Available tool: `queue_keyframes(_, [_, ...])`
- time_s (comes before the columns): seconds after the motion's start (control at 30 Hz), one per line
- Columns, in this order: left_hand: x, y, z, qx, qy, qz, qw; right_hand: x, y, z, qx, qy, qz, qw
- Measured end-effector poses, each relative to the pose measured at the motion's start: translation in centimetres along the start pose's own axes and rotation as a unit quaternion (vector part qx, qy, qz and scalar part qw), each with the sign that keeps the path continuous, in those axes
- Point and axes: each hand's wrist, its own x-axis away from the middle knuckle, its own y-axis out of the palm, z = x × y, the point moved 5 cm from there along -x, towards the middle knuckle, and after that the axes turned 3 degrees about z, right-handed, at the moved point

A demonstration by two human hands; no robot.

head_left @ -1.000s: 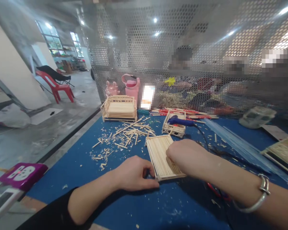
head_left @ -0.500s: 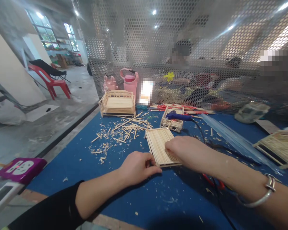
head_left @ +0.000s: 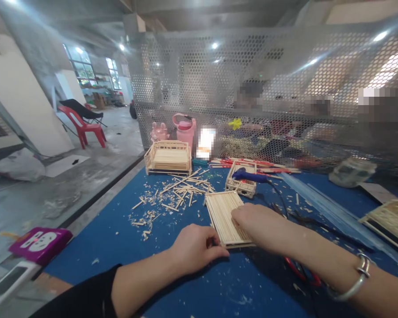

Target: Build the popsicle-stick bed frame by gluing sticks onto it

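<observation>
A flat panel of pale wooden sticks [head_left: 223,214] lies on the blue tabletop in front of me. At its near left corner my left hand [head_left: 197,247] has its thumb and curled fingers closed on the edge. Over the panel's right side rests my right hand [head_left: 257,221], fingers folded in; their tips, and anything in them, are hidden. Just beyond the panel stands a small stick frame [head_left: 248,187], with a blue glue gun [head_left: 248,176] lying across its top. Loose sticks and broken bits [head_left: 189,190] are scattered to the panel's left.
A stick-built sofa-like model [head_left: 169,160] stands at the back left, before a pink bottle [head_left: 185,130]. Red-and-pale sticks [head_left: 265,167] lie along the mesh screen [head_left: 192,75]. Clear plastic sleeves [head_left: 331,212], a glass jar [head_left: 351,172] and dark cords [head_left: 318,225] occupy the right.
The camera view has tilted up a little, so everything sits lower in the picture. Both hands keep nearly the same places on the panel.
</observation>
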Motion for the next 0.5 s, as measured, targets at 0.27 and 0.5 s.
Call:
queue_keyframes(0.27, [0.0, 0.1, 0.0, 0.005, -0.002, 0.005, 1.000, 2.4, -0.8, -0.3, -0.060, -0.001, 0.125, 0.990])
queue_keyframes(0.5, [-0.1, 0.6, 0.5, 0.005, -0.013, 0.023, 1.000, 5.9, 0.7, 0.2, -0.414, 0.048, 0.325, 0.849])
